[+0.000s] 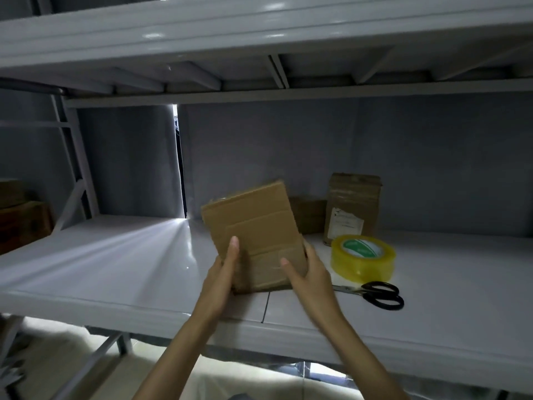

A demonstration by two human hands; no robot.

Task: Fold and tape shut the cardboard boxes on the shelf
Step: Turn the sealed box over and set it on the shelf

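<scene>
A flattened cardboard box (253,235) stands tilted near the centre of a grey metal shelf (115,264), its lower edge resting on the shelf surface and its upper edge leaning toward 11 o'clock. Creases and flap outlines show on the face turned to the camera.

The left hand (222,272) meets the box at its 7 o'clock corner: the thumb lies flat and straight up the front face, while the remaining fingers pass behind the cardboard and are hidden, so the box is pinched between thumb and fingers.

The right hand (305,272) holds the 4 o'clock edge of the box, with the thumb pressed on the front face and the fingers wrapped round the right edge. Both forearms enter from 6 o'clock.

At 3 o'clock of the box, just beside the right hand, a roll of yellow-tinted clear tape (362,258) lies flat on the shelf. Black-handled scissors (372,294) lie at 5 o'clock of the roll, near it, blades pointing toward the right wrist.

At 1 o'clock of the held box, a taller brown package with a white label (353,209) stands upright against the back wall, and a lower dark box (308,216) sits between it and the held box.

Dim brown boxes (23,220) sit at the far 9 o'clock edge of the view.
</scene>
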